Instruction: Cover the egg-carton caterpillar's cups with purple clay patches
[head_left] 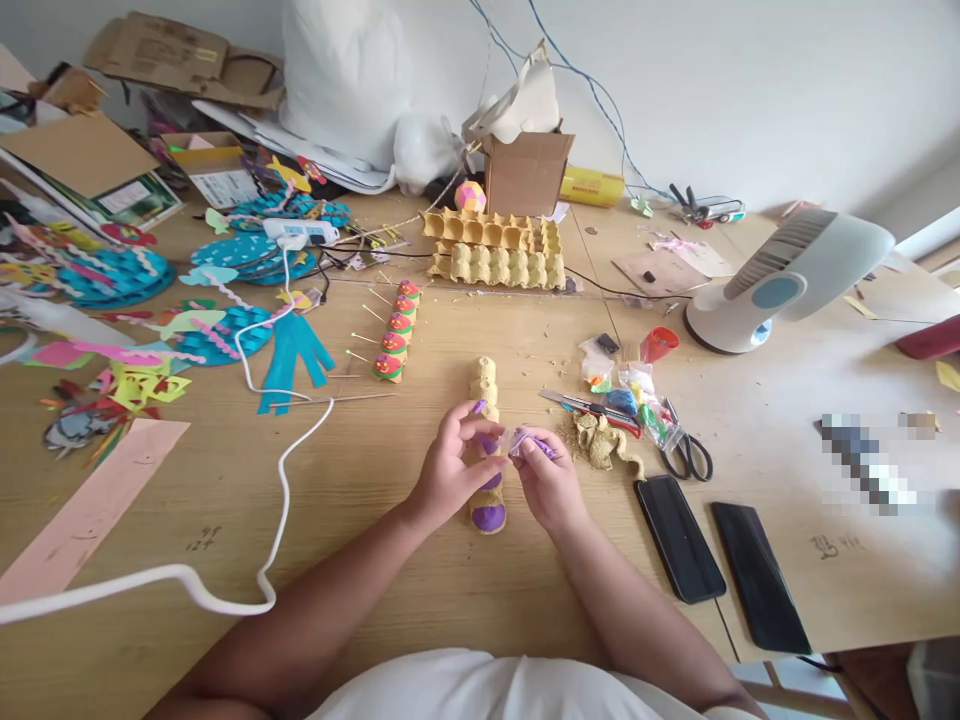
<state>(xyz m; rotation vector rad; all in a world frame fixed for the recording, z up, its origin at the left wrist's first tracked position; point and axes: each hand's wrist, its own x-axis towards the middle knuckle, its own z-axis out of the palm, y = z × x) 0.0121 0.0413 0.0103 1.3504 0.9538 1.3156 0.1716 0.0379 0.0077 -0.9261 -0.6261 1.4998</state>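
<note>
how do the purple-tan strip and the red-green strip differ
The purple-tan bumpy cardboard strip is bare at its far end; the red-green bumpy strip has every bump coloured. The left hand partly covers the purple-tan strip; the red-green one lies untouched. Both are single rows of rounded bumps.

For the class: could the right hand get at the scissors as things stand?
Probably yes, once the right hand puts down the bag: the scissors lie to its right, handles uncovered, with low scraps in between.
</note>
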